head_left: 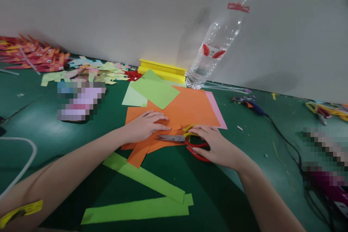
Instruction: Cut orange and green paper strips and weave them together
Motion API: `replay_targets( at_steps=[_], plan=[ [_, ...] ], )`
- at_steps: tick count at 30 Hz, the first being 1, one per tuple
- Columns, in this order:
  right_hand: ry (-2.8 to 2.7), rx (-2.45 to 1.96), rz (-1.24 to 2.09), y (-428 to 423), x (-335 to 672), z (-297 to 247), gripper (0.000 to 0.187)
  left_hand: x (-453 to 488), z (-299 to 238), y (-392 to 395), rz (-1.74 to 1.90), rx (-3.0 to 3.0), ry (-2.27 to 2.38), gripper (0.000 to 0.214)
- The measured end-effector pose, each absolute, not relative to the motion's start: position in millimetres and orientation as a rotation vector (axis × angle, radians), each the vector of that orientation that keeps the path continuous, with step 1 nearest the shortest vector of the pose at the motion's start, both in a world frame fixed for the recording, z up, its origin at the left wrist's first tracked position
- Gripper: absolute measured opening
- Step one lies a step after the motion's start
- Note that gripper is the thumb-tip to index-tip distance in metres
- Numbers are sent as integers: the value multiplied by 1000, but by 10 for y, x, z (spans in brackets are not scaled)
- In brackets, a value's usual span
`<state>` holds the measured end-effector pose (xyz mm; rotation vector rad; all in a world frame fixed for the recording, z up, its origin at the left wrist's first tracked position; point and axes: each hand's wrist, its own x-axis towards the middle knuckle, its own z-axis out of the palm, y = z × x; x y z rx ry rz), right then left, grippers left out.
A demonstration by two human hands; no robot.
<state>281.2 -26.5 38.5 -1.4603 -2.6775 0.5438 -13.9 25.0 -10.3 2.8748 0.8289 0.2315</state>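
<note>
I count one pair of scissors [179,138], one clear plastic bottle [214,40] tilted in my view, and two long green strips [146,179] whose right ends meet; a short green end shows beside them. My right hand [214,143] is closed around the scissors' yellow-and-red handles, so they sit in its grip, blades pointing left over the orange paper [187,105], just below my left fingertips. My left hand [145,126] lies flat and unclenched on that paper, fingers spread. I cannot tell how many orange layers there are. One flat, four-cornered green sheet [156,90] overlaps the orange, and a pink sheet [219,112] shows along its right edge. The blades are grey metal; the table [266,134] is dark green.
</note>
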Motion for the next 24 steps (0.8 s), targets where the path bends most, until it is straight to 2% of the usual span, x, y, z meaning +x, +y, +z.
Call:
replay_targets(
  at_steps=[8,24],
  plan=[
    [-2683,-1394,423,-275,2735,382,40,-125,-79,247,246,2869,836,48],
    [-2668,-1315,422,-250,2632,363,40,-130,-68,260,299,2865,818,34]
  ],
)
